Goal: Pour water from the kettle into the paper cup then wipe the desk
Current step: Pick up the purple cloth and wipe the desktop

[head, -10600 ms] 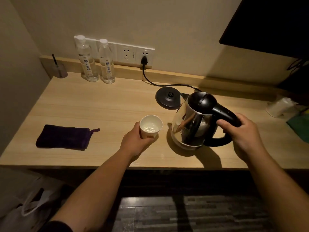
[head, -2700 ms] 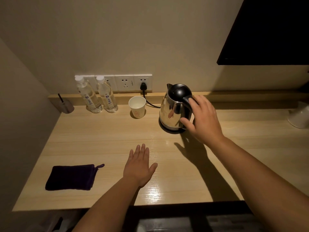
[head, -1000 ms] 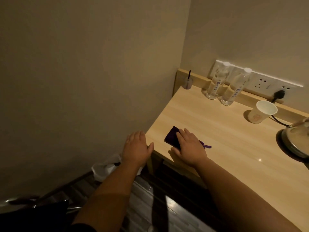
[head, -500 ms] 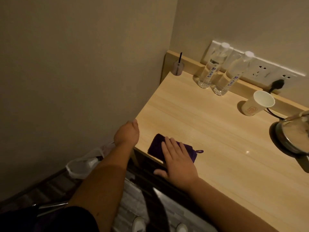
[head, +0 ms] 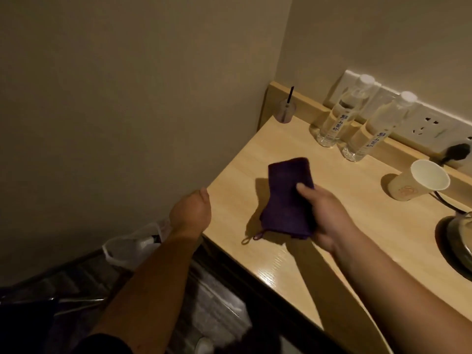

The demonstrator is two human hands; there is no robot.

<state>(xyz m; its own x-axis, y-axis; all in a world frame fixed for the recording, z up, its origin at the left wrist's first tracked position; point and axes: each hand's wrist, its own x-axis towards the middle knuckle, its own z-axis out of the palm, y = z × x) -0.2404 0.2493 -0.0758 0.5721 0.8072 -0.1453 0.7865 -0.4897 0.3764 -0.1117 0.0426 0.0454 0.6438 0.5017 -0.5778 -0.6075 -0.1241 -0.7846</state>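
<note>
one cloth (head: pixel 287 198) in right hand (head: pixel 324 215)

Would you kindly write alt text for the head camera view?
A person's right hand lifts a folded purple cloth above a wooden desk; the left hand rests at its corner. Behind stand two water bottles and a paper cup.
</note>
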